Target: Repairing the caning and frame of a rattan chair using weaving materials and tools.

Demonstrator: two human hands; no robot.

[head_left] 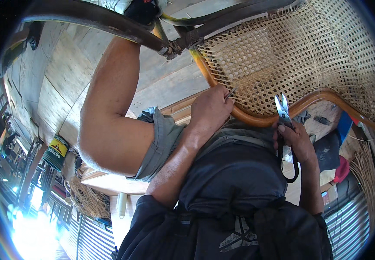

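Along the curved wooden rail (332,96), working at the border of the woven cane panel (278,56), spread out ahead and to the right. Holding a slim metal tool (230,93) in the closed left hand (210,108), with its point at the weave's edge; cannot tell whether touching the strands. Gripping snips (283,112) by the dark handles in the right hand (297,141), with blades parted and pointing up beside the rail. Probably tucking or tidying the weave along the border, judging by tool and place. Likely calls next for lifting a stray strand with the point, then bringing the snips in to trim close without nicking neighbouring strands.
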